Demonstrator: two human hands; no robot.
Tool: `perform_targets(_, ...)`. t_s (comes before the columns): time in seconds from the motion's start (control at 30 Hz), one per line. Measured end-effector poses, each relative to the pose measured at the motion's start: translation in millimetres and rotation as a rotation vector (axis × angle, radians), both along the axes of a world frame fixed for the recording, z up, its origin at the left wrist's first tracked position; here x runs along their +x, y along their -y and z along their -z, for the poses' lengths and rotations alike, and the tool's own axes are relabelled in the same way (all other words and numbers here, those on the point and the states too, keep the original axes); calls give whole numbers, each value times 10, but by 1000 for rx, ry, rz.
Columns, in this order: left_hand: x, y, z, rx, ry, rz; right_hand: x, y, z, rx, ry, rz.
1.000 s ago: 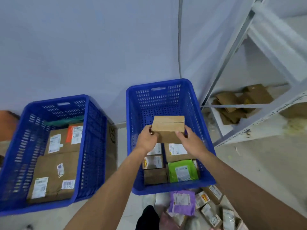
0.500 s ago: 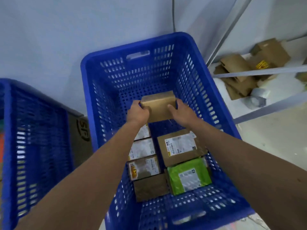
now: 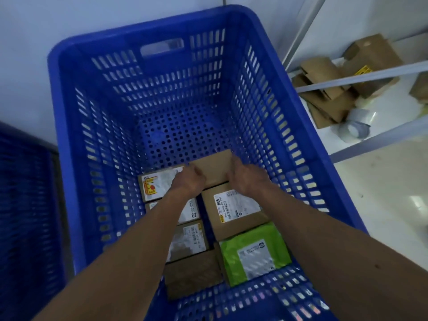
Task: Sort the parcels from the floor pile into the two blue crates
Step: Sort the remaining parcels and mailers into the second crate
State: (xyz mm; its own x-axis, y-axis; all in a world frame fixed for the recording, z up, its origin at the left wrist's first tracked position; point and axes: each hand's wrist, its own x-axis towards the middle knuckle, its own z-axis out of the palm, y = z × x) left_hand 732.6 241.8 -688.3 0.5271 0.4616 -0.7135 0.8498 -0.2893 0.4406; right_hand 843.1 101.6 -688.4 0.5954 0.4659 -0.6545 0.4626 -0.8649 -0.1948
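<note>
Plain brown box [image 3: 214, 167], lowered since the earlier frame deep into the blue crate [image 3: 148, 33], just behind a labelled carton [image 3: 231, 209]; held at its two ends by the left hand [image 3: 188, 181] and right hand [image 3: 246, 179], fingers curled round it. Green mailer [image 3: 254, 253] nearer; second crate [image 3: 25, 205] leftward.

Pale wall [image 3: 69, 17], glossy floor [image 3: 382, 205], metal shelving [image 3: 361, 76] with cardboard scraps [image 3: 324, 98].
</note>
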Motion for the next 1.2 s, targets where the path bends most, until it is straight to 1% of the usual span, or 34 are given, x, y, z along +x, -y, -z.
perform_targets(0.07,-20,-10,-54,8,-28,32,-16,27,-42,-28,9,-32)
perform_targets(0.23,-174,14,-438,58,-22,-14,-125,128,-414,-8,72,-93)
perform_targets(0.3,-218,50,-797,62,5,-5,-159,211,-719,9,74,-103)
perform_targets(0.4,-334,99,-1273,4,75,-151,-280,440,-1304,28,14,-102)
perform_targets(0.47,-483,179,-1540,-18,93,-232,-372,654,-1675,40,32,-133)
perform_targets(0.53,-666,248,-1653,-14,98,-261,-476,864,-2034,45,42,-159)
perform_targets(0.6,-820,494,-2101,6,123,-280,-588,1078,-2373,49,56,-195)
perform_targets(0.67,-955,826,-2645,31,160,-268,-709,1286,-2723,96,78,-208)
perform_targets(0.77,-1225,1288,-3172,65,206,-271,-950,1651,-3128,156,78,-196)
perform_targets(0.9,-1637,1794,-3620,84,285,-347,-1269,2120,-3381,149,70,-226)
perform_targets(1.07,-2119,2295,-3963,93,293,-342,-1680,2536,-3588,182,62,-162)
perform_targets(1.2,-2560,2668,-3924,59,288,-359,-2076,2906,-3615,152,35,-155)
